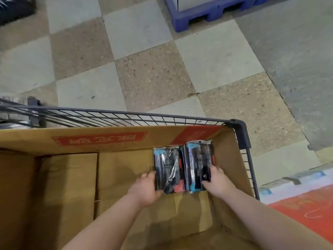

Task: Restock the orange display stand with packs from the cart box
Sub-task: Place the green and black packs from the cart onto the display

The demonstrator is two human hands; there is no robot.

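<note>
1. Two packs lie side by side, touching, flat in the far right corner of the box [72, 177]: the left pack [168, 168] and the right pack [197, 163], both dark, wrapped in shiny film, with blue and red marks (each shows a "45").
2. The left hand [146, 188] grips the left pack at its near left corner, fingers curled round the edge.
3. The right hand [218, 181] holds the right pack at its near right corner, fingers curled over its top face.
4. The box is brown cardboard, with a red printed label on its far flap, and sits inside the cart [144, 114], whose grey wire rim runs along the far and right sides.
5. Beyond the cart is a floor [144, 69] of checkered tiles; a blue pallet [198, 15] stands at the far right.
6. An orange surface [306, 204] shows at the near right, just beside the cart.
</note>
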